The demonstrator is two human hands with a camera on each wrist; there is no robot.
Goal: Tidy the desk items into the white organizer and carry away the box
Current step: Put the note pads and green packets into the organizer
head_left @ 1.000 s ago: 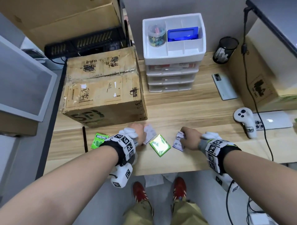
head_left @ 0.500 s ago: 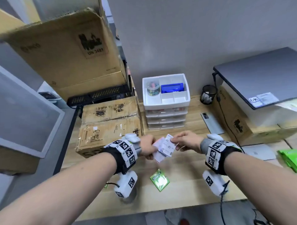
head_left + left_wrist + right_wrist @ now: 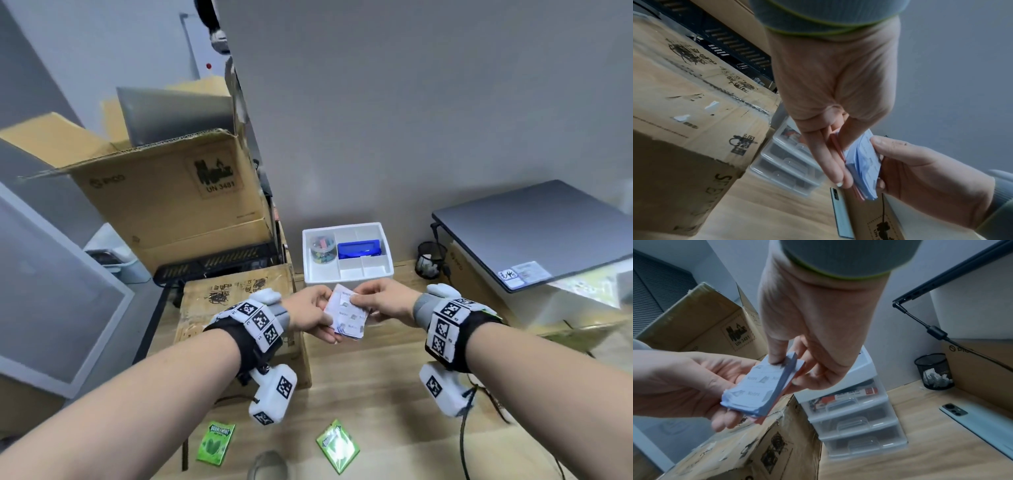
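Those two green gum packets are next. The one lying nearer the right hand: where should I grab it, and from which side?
Judging from the head view, take the right green gum packet by two opposite edges, coming straight down from above. It lies flat on the desk, turned corner-on like a diamond, with open wood all round it, so a thumb-and-finger pinch across its narrow width should lift it. Both hands now hold the note pads.
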